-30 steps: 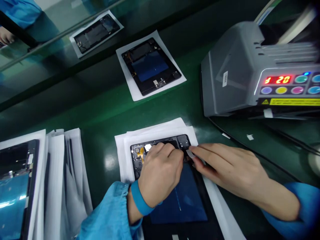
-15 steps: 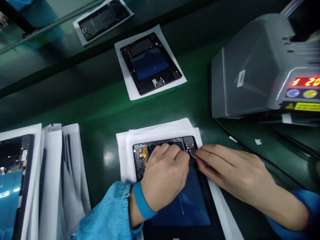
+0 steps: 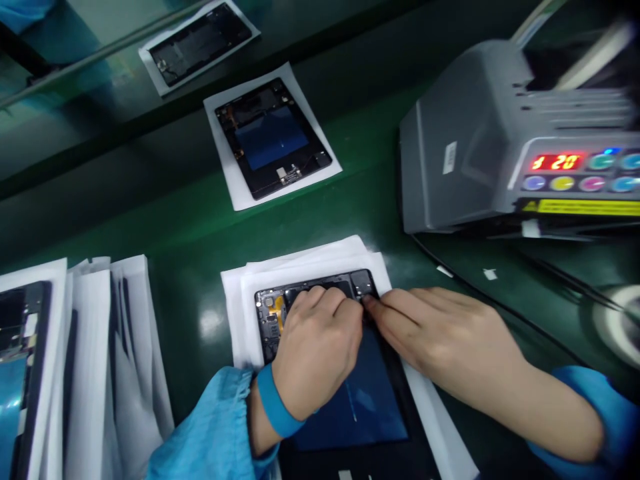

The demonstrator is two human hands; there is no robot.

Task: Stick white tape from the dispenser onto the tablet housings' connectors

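An opened black tablet (image 3: 350, 427) with a blue inner panel lies on white sheets (image 3: 240, 313) in front of me. My left hand (image 3: 323, 347), with a blue band at the wrist, rests over its upper part, fingers curled down; what they pinch, if anything, is hidden beneath the knuckles. My right hand (image 3: 435, 333) comes in from the right, its thumb and fingertips pressed together at the tablet's upper right, just below a square black part (image 3: 363, 281). Anything between those fingertips is too small to tell. The two hands nearly touch.
A grey machine (image 3: 465, 147) with a lit red display stands at the right, a black cable (image 3: 500, 310) below it. Tweezers (image 3: 575, 280) lie near a white roll (image 3: 617, 327). Another open tablet (image 3: 273, 137) is further back. Wrapped tablets (image 3: 95, 360) stand at the left.
The view has shifted a little, so more of the machine shows. The pale piece seen at my right fingertips is no longer visible. My left hand stays over the tablet.
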